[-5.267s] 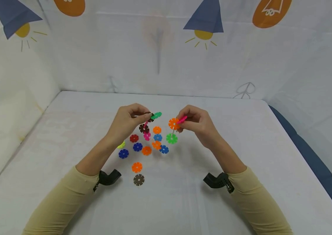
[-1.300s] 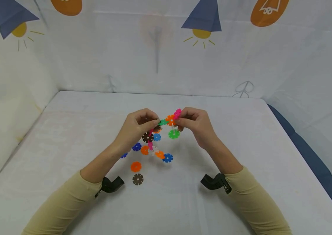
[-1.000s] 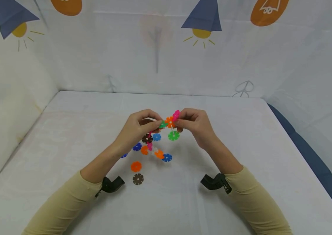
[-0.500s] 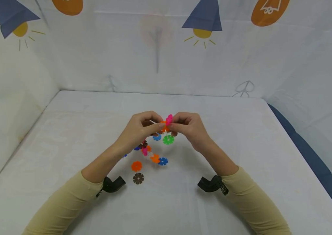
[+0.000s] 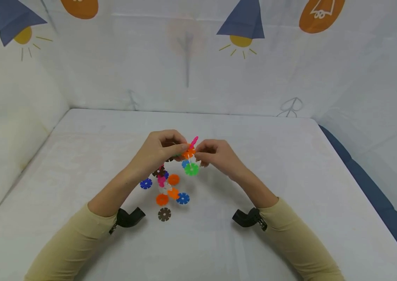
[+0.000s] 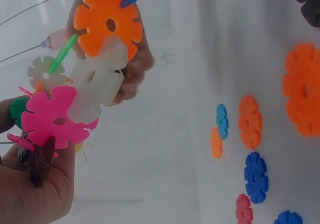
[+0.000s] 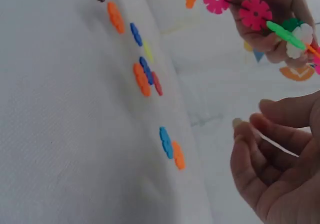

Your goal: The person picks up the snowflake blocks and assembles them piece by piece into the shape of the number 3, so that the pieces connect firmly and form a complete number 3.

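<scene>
"Pinching what, that left hand (image 5: 160, 151)?"

"A chain (image 5: 162, 180) of notched plastic discs slotted edge into edge. Thumb and finger are clamped on it, holding it above the table (image 5: 216, 242)."

"How does it look?"

"Bright, each disc round with a small central hole. Its left strand hangs down: dark brown, pink, translucent white, orange, blue last. Its right part sits by the hand: orange, with pink rising over it and green dangling beneath on a whitish piece."

"The right hand (image 5: 217, 156)?"

"Just right of the chain, fingers loosely curled and free of it; whether thumb meets fingertip, I can't tell."

"And the surface?"

"White. A loose blue disc (image 5: 146, 183) lies left of the chain; a loose orange disc (image 5: 162, 200) and a dark grey disc (image 5: 164, 214) lie on its near side."

"The room?"

"Behind the chain, a wrinkled white wall cloth (image 5: 149, 70), printed with blue-shaded lamps (image 5: 14, 19) and orange ovals (image 5: 80, 8). Far right of the chain, past the table's edge, runs a navy strip (image 5: 360, 178)."
</scene>
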`<action>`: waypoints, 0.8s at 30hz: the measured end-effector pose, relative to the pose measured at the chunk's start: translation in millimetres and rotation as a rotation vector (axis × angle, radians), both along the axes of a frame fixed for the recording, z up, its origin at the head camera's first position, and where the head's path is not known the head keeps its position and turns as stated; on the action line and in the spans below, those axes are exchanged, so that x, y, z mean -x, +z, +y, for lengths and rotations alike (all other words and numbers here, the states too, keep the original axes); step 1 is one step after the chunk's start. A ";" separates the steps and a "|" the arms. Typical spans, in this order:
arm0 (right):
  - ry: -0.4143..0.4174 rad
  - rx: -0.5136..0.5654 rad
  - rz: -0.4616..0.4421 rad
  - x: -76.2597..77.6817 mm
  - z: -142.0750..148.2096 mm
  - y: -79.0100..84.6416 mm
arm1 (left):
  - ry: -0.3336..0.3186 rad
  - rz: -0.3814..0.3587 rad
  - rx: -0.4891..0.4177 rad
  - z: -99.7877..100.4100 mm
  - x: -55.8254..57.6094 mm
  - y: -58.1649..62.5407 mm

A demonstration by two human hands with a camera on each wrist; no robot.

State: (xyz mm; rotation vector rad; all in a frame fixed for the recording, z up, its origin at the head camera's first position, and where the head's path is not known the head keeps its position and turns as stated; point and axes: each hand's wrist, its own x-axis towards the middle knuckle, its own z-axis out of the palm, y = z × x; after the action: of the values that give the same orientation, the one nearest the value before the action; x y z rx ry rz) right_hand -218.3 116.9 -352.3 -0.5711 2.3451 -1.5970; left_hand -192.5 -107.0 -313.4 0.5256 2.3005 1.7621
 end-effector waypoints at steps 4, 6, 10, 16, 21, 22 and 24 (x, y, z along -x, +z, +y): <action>0.019 -0.266 0.077 7.3 -8.7 -12.1 | -0.019 -0.022 0.010 -1.3 -0.6 1.9; 0.026 -0.339 0.110 9.9 -12.7 -16.8 | -0.025 -0.025 0.015 -1.7 -1.2 2.9; 0.038 -0.396 0.127 12.4 -18.5 -25.7 | -0.037 -0.022 0.029 -1.8 -1.5 2.7; 0.039 -0.403 0.138 12.5 -24.2 -31.5 | -0.069 -0.012 0.036 -0.2 -2.5 3.6; 0.034 -0.450 0.118 13.7 -29.3 -32.5 | -0.108 -0.027 0.027 0.7 -3.5 3.3; 0.037 -0.459 0.111 13.7 -29.8 -32.4 | -0.113 -0.031 0.024 0.9 -3.3 2.7; 0.042 -0.481 0.112 13.6 -30.5 -31.6 | -0.119 -0.033 0.020 1.4 -2.9 1.8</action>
State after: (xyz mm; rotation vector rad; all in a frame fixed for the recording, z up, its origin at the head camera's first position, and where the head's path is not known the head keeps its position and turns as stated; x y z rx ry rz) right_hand -231.9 86.4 -383.8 -0.6019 2.6477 -0.9456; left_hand -189.6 -105.6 -311.6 0.6118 2.2130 1.6786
